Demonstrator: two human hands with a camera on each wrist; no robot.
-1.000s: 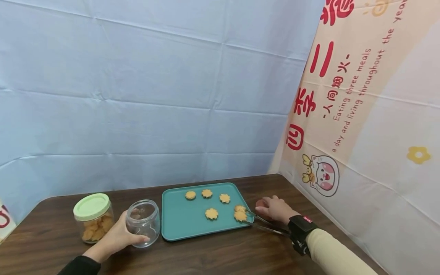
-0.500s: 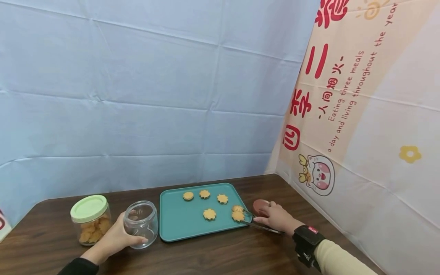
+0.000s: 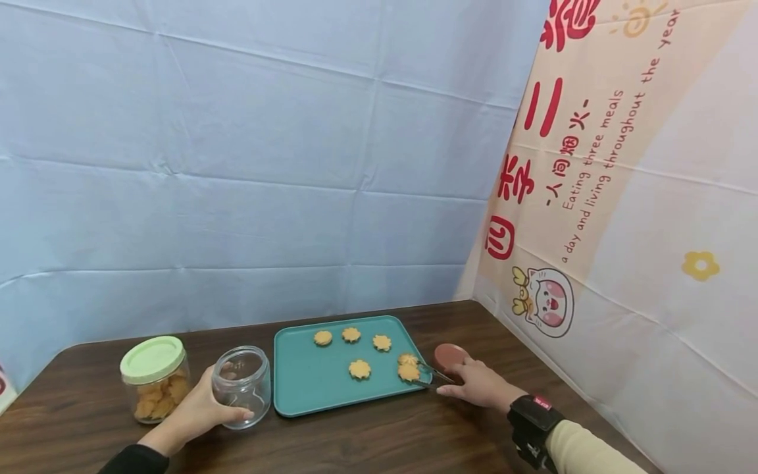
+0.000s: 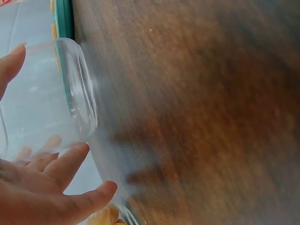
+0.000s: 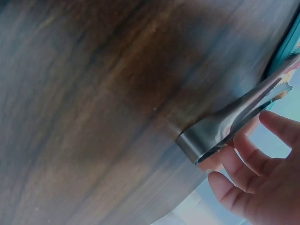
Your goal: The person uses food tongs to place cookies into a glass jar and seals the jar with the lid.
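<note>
My left hand (image 3: 198, 405) holds the side of a clear lidless jar (image 3: 241, 395), thumb in front and fingers behind it. The jar stands upright beside a teal tray (image 3: 314, 388). Flower-shaped cookies (image 3: 359, 369) lie spread on the tray. Metal tongs (image 5: 206, 136) rest with their tips over the tray's right edge, by two cookies (image 3: 408, 372) close together. Over their handle end is my right hand (image 3: 480, 385), its fingers loosely bent and spread right alongside the metal. A reddish-brown round lid (image 3: 450, 356) lies just beyond its fingertips.
A jar with a light green lid (image 3: 152, 359), full of golden-brown pieces, stands left of my left hand. All of this is on a dark wooden table (image 3: 355, 441). Blue cloth (image 3: 266, 197) hangs behind it, and a printed cloth (image 3: 639, 296) borders the right side.
My right hand has shifted off the lid and closer over the tongs, so more of the lid shows and less of the handle. My left hand stays on the jar. The head view has turned slightly.
</note>
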